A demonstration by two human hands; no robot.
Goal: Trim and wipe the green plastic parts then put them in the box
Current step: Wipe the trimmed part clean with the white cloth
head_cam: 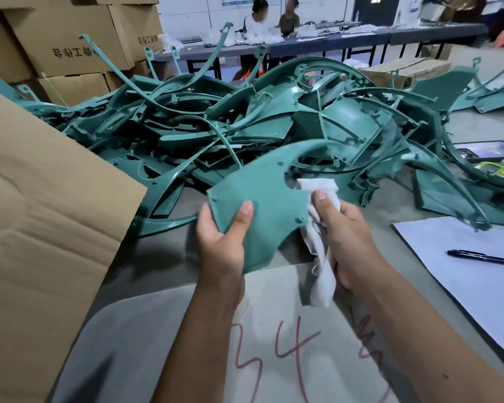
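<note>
Left hand (224, 237): grips the lower left edge of one green plastic part (262, 205), thumb on its face, fingers behind.
Right hand (346, 237): pinches a white cloth (320, 257) and presses it against the part's right edge, beside a curved cut-out.
Held part: raised above the grey surface (163, 257), in front of the pile (flat panel with a long curved arm).
Pile of green parts (245, 120): heaped on the surface, well tangled.
Box flap (41, 199): brown cardboard, at left, just beside the pile.
Writing: red handwritten "34" on a sheet (288, 344) under the forearms; stacked cartons (70, 48) bear printing too distorted to read.
Other: black pen (483, 258) on white paper (463, 257); phone (486, 150) at right.
</note>
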